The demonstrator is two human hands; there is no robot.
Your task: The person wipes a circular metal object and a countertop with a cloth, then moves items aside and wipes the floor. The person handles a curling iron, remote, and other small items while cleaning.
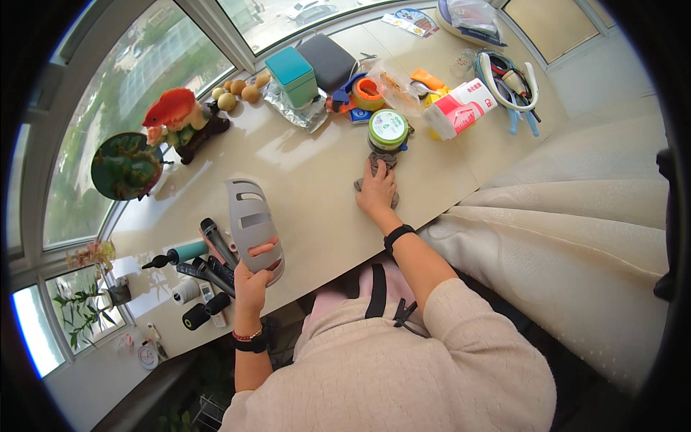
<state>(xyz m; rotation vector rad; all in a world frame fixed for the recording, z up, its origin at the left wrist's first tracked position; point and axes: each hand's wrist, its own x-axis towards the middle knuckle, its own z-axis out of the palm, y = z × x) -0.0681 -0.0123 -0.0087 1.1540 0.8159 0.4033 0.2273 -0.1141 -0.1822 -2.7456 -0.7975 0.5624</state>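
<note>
We held a grey slotted holder (247, 208) left of the frame's centre, our left hand (252, 289) closed around its lower end with fingers showing through a slot. Just right of centre, our right hand (377, 193) lay half-curled on a bunched grey-brown cloth (384, 160) on the table (317, 209), touching it, though we could not tell whether the fingers gripped it. Just beyond the cloth we had a green-lidded jar (388, 129), with a red-and-white carton (461, 109) at upper right, a teal box (293, 75) at upper middle, and microphones (222, 245) at lower left.
</note>
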